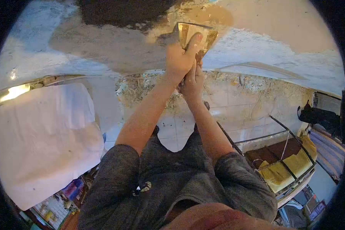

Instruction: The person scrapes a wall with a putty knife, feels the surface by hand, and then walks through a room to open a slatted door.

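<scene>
As the scraper (208, 38) points at the wall (103, 46), your left hand (181, 59) grips it nearer there than your gripping right hand (193, 85)

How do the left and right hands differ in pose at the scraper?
The left hand is higher in view; the right hand is lower. The left hand's thumb lies on the scraper's blade, while the right hand's fingers point up toward it. Both hands are bare; the right hand's grip is partly hidden.

Wht sheet (46, 142); ylw cloth (272, 177)
</scene>
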Action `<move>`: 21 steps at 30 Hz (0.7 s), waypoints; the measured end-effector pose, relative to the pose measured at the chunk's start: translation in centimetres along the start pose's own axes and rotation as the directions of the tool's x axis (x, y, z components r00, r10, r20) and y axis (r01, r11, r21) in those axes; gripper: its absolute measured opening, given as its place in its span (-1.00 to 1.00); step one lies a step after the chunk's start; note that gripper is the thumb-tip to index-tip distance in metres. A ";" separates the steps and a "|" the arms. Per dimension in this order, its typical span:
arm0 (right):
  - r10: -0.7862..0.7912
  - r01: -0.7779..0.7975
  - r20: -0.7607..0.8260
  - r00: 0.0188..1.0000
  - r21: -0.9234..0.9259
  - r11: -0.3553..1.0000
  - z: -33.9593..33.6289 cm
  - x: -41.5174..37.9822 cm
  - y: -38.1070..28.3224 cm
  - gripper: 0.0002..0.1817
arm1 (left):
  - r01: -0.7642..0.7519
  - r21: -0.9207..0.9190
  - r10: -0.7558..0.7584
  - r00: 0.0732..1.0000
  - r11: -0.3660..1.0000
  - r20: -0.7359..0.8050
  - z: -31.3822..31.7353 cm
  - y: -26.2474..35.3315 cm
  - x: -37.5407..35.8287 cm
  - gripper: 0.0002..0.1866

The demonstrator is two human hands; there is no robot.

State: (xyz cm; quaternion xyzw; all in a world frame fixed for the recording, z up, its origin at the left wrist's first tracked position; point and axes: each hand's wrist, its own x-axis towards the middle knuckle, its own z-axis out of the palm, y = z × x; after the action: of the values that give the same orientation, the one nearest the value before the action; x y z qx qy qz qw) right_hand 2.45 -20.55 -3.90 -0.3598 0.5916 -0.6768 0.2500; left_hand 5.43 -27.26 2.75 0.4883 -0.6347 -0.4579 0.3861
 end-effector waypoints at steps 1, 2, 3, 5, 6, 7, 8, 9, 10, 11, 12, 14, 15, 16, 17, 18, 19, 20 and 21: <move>-0.024 0.026 -0.053 0.998 0.036 0.999 0.2 0.3 0.0 -0.68 | 0.032 -0.008 -0.032 0.999 0.999 0.035 0.1 -0.3 0.3 -0.44; -0.025 0.028 -0.060 0.998 0.037 0.999 0.1 0.9 0.2 -0.68 | 0.028 -0.006 -0.028 0.999 1.000 0.041 0.2 -0.7 0.9 -0.44; 0.098 -0.096 0.060 0.993 -0.041 0.995 -0.2 1.4 -0.3 -0.68 | 0.075 -0.090 -0.066 0.992 0.993 0.108 -0.4 0.9 1.0 -0.46; 0.204 -0.182 0.184 0.961 -0.128 0.975 -0.2 1.6 -0.3 -0.68 | 0.106 -0.182 -0.078 0.985 0.978 0.157 -0.4 1.2 1.2 -0.48; 0.189 -0.197 0.083 0.978 0.094 0.976 0.4 0.7 0.4 -0.68 | -0.039 -0.091 0.043 0.998 0.995 0.038 0.2 -0.1 1.1 -0.49; 0.218 -0.201 -0.020 0.976 0.308 0.930 0.7 -0.4 0.2 -0.67 | -0.152 0.020 0.153 0.986 0.988 -0.061 0.4 -0.9 0.3 -0.50; 0.215 -0.198 -0.019 0.976 0.313 0.929 0.7 0.1 0.5 -0.67 | -0.181 -0.015 0.179 0.980 0.983 -0.089 0.6 -1.6 0.2 -0.51; 0.047 -0.047 -0.003 0.999 0.038 0.998 0.6 1.4 0.5 -0.66 | -0.191 -0.015 0.189 0.978 0.982 -0.086 0.1 0.0 0.8 -0.51; -0.014 0.016 0.027 1.000 -0.110 0.994 0.4 1.0 0.6 -0.65 | -0.040 -0.021 0.040 0.999 0.999 0.014 -1.0 2.9 1.2 -0.53; -0.074 0.087 0.058 0.996 -0.251 0.964 0.1 0.6 0.7 -0.64 | 0.121 -0.012 -0.119 0.987 0.993 0.112 -1.6 4.3 1.0 -0.54; -0.168 0.175 0.049 0.985 -0.276 0.945 0.2 0.5 0.4 -0.68 | -0.020 0.078 0.019 1.000 0.997 0.022 -1.2 2.8 1.1 -0.54; -0.286 0.283 0.030 0.958 -0.285 0.916 0.9 1.5 -0.4 -0.71 | -0.183 0.093 0.188 0.981 0.979 -0.054 0.4 -1.1 1.2 -0.51; -0.247 0.246 0.033 0.969 -0.277 0.929 0.8 1.1 -1.0 -0.71 | -0.313 0.120 0.326 0.938 0.942 -0.118 0.3 -0.4 0.8 -0.46; -0.214 0.214 0.031 0.976 -0.271 0.939 0.6 1.0 -1.3 -0.71 | -0.266 0.070 0.273 0.953 0.961 -0.132 0.4 0.0 0.8 -0.49; -0.210 0.230 0.094 0.973 -0.394 0.890 0.2 1.4 -1.2 -0.63 | -0.269 0.067 0.276 0.953 0.961 -0.125 0.4 0.3 1.3 -0.49; -0.206 0.258 0.157 0.966 -0.506 0.823 -0.2 1.8 -1.0 -0.53 | -0.076 -0.034 0.076 0.997 0.997 -0.006 -0.4 1.7 1.4 -0.51; -0.195 0.251 0.162 0.967 -0.510 0.823 -0.3 0.9 -1.0 -0.53 | 0.132 -0.112 -0.118 0.985 0.985 0.124 -0.7 2.4 1.3 -0.52; -0.133 0.155 0.088 0.987 -0.339 0.928 -0.2 0.3 -1.1 -0.60 | 0.077 0.049 -0.081 0.993 0.996 0.083 -0.2 0.8 1.2 -0.52; -0.089 0.099 0.054 0.995 -0.244 0.965 -0.1 0.2 -1.3 -0.64 | 0.073 0.052 -0.077 0.993 0.996 0.084 0.1 0.3 1.0 -0.52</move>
State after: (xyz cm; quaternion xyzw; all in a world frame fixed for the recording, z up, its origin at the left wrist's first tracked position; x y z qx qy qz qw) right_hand 2.32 -20.41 -2.62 -0.4298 0.6478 -0.6016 0.1836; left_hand 5.08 -28.21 3.04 0.5011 -0.6428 -0.4770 0.3290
